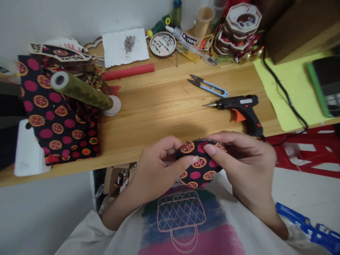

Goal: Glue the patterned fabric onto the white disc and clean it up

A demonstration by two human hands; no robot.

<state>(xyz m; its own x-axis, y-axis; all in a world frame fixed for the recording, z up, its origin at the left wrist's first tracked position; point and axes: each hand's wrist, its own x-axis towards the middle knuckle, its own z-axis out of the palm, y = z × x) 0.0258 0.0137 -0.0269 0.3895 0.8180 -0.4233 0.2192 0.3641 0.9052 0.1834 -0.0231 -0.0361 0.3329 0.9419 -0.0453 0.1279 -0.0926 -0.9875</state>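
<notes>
Between both hands, in front of my chest at the table's front edge, is a rounded piece covered in dark fabric (195, 175) with orange and magenta flower circles. My left hand (159, 166) grips its left side, thumb lying across the front. On the right, my right hand (244, 159) holds the upper edge, thumb pressed on the cloth and fingers behind it. Both hands' back fingers are partly hidden. Beyond my right hand lies a black glue gun (239, 106) with an orange trigger and a red light. Blue-handled thread snips (212, 88) rest just behind it.
Patterned fabric (57, 124) and a green roll on a spool (82, 91) stand at the left, beside a white device (28, 152). Along the wall are a red stick (130, 72), white paper (117, 47) and a glue tube (186, 38). A black cord (281, 88) crosses yellow paper (285, 109).
</notes>
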